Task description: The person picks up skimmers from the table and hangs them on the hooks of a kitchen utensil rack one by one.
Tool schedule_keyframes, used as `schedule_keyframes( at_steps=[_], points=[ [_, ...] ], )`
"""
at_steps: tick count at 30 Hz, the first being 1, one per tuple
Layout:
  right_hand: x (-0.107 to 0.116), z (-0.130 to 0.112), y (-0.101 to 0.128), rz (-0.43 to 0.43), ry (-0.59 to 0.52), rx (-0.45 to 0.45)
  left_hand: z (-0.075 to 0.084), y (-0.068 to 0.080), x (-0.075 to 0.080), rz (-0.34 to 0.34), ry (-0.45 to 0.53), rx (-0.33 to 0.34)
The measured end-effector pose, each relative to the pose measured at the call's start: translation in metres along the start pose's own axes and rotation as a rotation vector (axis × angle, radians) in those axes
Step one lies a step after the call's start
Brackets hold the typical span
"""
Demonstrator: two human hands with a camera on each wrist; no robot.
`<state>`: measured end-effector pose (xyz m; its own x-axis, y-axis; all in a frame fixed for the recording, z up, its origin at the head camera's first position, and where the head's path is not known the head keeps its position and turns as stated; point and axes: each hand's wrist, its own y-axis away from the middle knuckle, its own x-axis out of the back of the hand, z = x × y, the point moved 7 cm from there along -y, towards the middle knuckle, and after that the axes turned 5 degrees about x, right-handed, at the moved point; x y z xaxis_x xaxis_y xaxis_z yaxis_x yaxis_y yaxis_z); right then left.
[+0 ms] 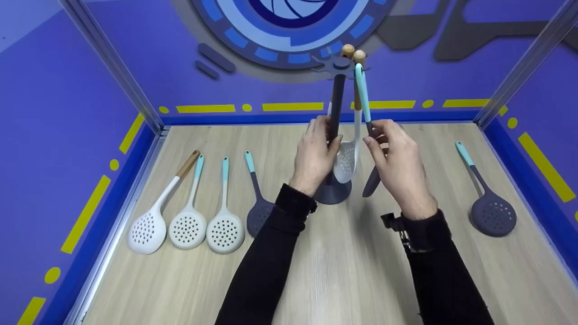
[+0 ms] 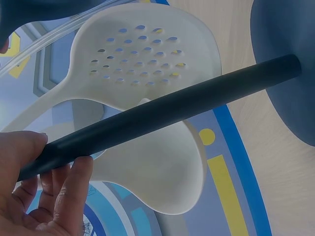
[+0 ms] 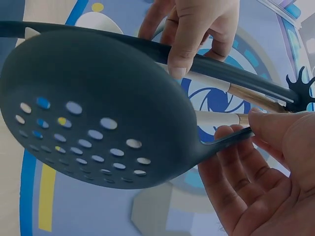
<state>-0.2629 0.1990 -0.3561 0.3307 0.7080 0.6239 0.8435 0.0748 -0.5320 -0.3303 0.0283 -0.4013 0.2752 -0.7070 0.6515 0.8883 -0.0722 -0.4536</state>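
Note:
A dark utensil stand (image 1: 333, 192) rises mid-table, its pole (image 1: 336, 104) topped by a notched rack (image 1: 339, 67). My left hand (image 1: 321, 142) grips the pole; in the left wrist view its fingers (image 2: 59, 196) curl round the pole (image 2: 162, 115). My right hand (image 1: 375, 135) pinches the thin neck of a dark skimmer with a teal handle (image 1: 361, 90); its top is at the rack, its head (image 1: 371, 183) off the table. In the right wrist view this perforated head (image 3: 98, 108) fills the frame. Two white skimmers (image 1: 347, 160) hang from the stand.
Three white skimmers (image 1: 187, 225) and one dark skimmer (image 1: 258, 212) lie in a row on the left of the wooden table (image 1: 343, 271). Another dark skimmer (image 1: 491, 212) lies at the right. Blue walls enclose three sides.

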Motion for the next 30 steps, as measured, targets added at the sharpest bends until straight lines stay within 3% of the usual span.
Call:
schedule_keyframes(
  at_steps=[30],
  points=[
    [-0.018, -0.001, 0.001, -0.04, -0.087, 0.041, 0.0, 0.0, 0.001, 0.013, 0.012, -0.023]
  ],
)
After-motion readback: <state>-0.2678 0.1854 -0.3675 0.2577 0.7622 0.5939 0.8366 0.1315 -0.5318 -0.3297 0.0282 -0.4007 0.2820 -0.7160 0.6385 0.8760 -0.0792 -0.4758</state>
